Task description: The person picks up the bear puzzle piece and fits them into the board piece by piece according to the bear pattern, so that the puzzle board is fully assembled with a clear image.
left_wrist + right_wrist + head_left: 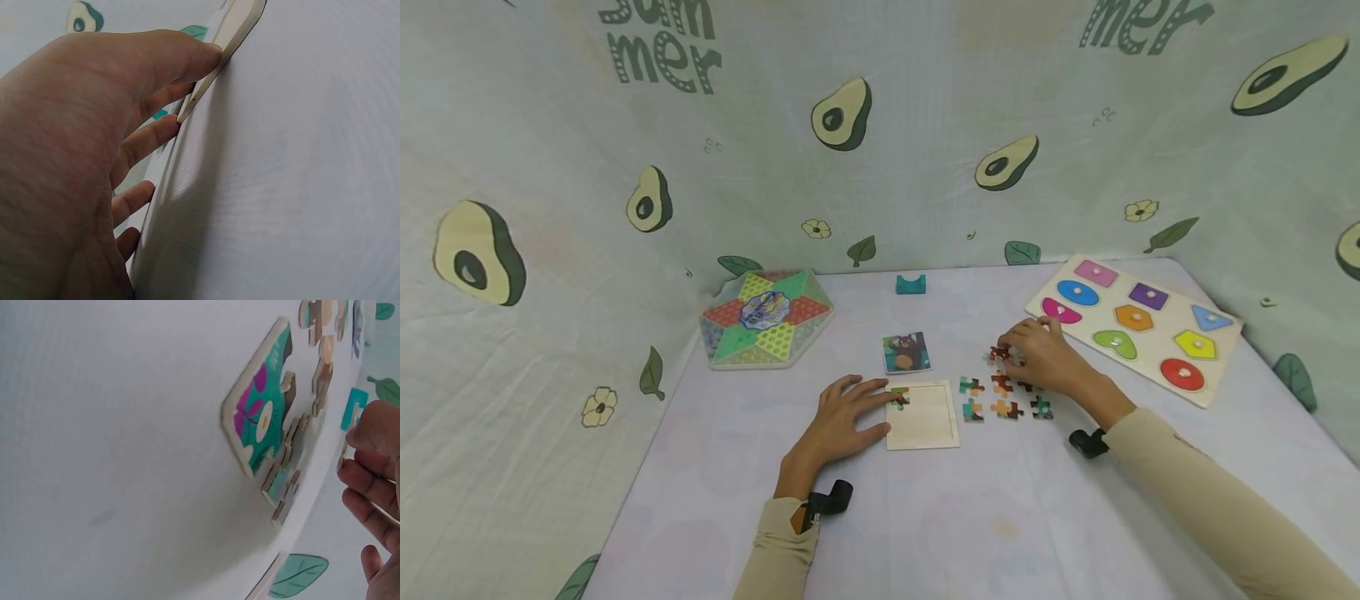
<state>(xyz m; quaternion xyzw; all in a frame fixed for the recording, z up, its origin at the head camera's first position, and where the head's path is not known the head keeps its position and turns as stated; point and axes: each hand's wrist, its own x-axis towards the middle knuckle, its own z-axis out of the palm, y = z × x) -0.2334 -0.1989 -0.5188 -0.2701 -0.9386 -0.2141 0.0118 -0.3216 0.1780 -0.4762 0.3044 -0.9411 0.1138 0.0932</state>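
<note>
Beige sleeve (1217,500): closest to the head cam, coming in from the lower right, black wrist camera (1088,443) by the cuff.
Held jigsaw piece (343,456): pinched between thumb and fingers of the right hand (1037,354), near the far end of the loose ones. Thin, so I'd bet featherlight and stiff.
Loose jigsaw pieces (1007,409): on the bench (985,508) right of the tray, some partly hidden by that hand. Printed faces might be a bit slick, and the knobs are probably the weak spot. Grab the solid body by opposite edges, don't bend it.
Wooden tray (925,425): flat with a low rim. Rigid and pretty light, I reckon, so it could skate on the cloth; hold it by the rim.
Corner piece (900,397): in the tray's far left corner. Press it flat, no prying.
Left hand (842,421): fingers spread, thumb on the tray's edge, index tip over the corner piece.
Bear picture card (906,353): just behind the tray.
Farther out: teal stand (911,285) at the back, knobbed shape board (1150,354) right, hexagonal box (767,312) left.
</note>
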